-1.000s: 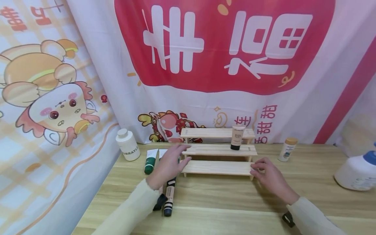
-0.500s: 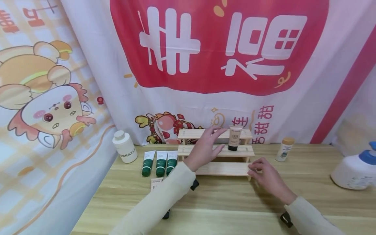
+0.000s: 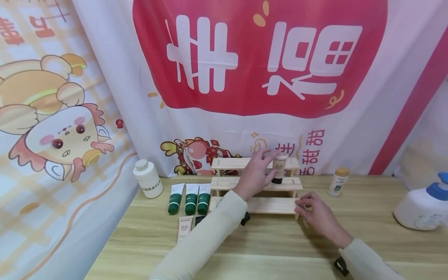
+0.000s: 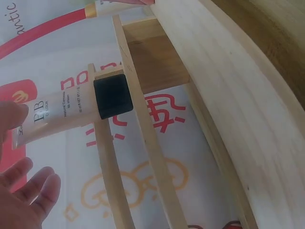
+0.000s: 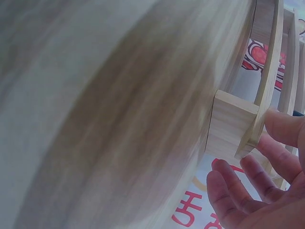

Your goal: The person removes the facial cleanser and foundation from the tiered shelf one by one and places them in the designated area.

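On the middle tier of a three-tier wooden shelf rack (image 3: 273, 206), a beige BB cream tube (image 3: 279, 167) stands upright on its black cap. My left hand (image 3: 253, 177) reaches up to the tube from its left, fingers spread. In the left wrist view the thumb overlaps the upper end of the BB cream tube (image 4: 62, 109); whether it touches cannot be told. My right hand (image 3: 316, 216) pinches the right end of the lowest tier between thumb and index finger, and the right wrist view shows its other fingers loosely bent beside the rack (image 5: 233, 119).
Green-and-white tubes (image 3: 191, 199) lie left of the rack. Another BB tube (image 3: 184, 228) lies nearer, beside a dark item partly under the left sleeve. A white bottle (image 3: 148, 179) stands far left, a gold-capped bottle (image 3: 338, 182) and a blue-topped pump bottle (image 3: 421, 206) right. A printed cloth hangs behind.
My left hand has moved right from the rack's left end to the BB cream tube, uncovering the green tubes. The right hand keeps its hold on the rack.
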`<state>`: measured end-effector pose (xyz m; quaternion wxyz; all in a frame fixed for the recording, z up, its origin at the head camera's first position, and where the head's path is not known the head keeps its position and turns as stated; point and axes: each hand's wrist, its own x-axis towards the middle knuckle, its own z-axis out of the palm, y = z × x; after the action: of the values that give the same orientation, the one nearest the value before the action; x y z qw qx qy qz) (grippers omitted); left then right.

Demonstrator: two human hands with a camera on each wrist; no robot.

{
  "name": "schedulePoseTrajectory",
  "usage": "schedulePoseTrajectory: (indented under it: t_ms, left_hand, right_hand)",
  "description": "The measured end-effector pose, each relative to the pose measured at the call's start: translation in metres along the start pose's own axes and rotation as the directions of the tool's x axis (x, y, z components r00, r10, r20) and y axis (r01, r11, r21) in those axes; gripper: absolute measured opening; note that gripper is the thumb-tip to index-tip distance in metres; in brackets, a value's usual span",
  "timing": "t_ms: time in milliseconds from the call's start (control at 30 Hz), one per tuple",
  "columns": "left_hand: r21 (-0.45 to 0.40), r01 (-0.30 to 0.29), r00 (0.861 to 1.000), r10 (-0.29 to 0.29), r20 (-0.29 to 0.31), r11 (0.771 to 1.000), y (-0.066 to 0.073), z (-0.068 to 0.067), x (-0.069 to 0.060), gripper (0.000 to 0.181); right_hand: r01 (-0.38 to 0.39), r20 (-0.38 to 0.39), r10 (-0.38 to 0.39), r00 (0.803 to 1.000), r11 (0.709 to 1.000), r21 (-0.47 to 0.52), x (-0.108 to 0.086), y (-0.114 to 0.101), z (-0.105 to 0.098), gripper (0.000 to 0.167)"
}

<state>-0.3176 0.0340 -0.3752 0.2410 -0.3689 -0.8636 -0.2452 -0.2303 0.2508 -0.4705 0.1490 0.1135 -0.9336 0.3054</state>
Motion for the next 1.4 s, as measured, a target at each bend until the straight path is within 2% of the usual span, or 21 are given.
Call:
schedulePoseTrajectory:
  t_ms: [167, 367, 533, 633, 733, 967, 1200, 1400]
  left_hand:
    - [0.011, 0.018, 1.0, -0.018, -0.011, 1.0, 0.001, 0.006, -0.001, 0.056]
    - [-0.011, 0.001, 0.998, -0.002, -0.068, 1.0, -0.002, 0.017, -0.006, 0.054]
    - [-0.056, -0.073, 0.986, 0.064, -0.151, 0.996, -0.007, 0.026, -0.01, 0.047]
    - [-0.093, -0.119, 0.977, 0.099, -0.189, 0.989, -0.011, 0.023, -0.014, 0.044]
    - [-0.12, -0.153, 0.97, 0.126, -0.206, 0.981, -0.015, 0.014, -0.019, 0.043]
    - [-0.12, -0.193, 0.958, 0.161, -0.237, 0.974, -0.025, -0.021, -0.033, 0.04]
    - [-0.17, -0.155, 0.964, 0.111, -0.241, 0.973, -0.037, -0.052, -0.049, 0.042]
    - [-0.144, -0.167, 0.97, 0.136, -0.2, 0.975, -0.043, -0.087, -0.069, 0.042]
  right_hand:
    - [-0.002, 0.009, 0.003, 1.0, 1.0, -0.004, -0.001, 0.001, 0.003, 0.025]
    - [0.002, 0.003, -0.002, 1.0, 1.0, -0.006, -0.001, -0.001, 0.006, 0.025]
    - [0.024, -0.013, -0.024, 1.0, 1.0, 0.001, 0.0, -0.003, 0.008, 0.024]
    - [0.03, -0.015, -0.03, 0.999, 1.0, 0.004, 0.001, -0.005, 0.009, 0.024]
    - [0.027, -0.01, -0.027, 1.0, 1.0, 0.005, 0.0, -0.007, 0.009, 0.024]
    - [0.028, -0.029, -0.028, 0.999, 1.0, -0.003, -0.002, -0.008, 0.004, 0.023]
    - [0.001, -0.025, -0.002, 1.0, 1.0, -0.015, -0.003, -0.003, 0.0, 0.024]
    - [0.008, -0.025, -0.008, 1.0, 1.0, -0.01, -0.002, -0.002, 0.0, 0.025]
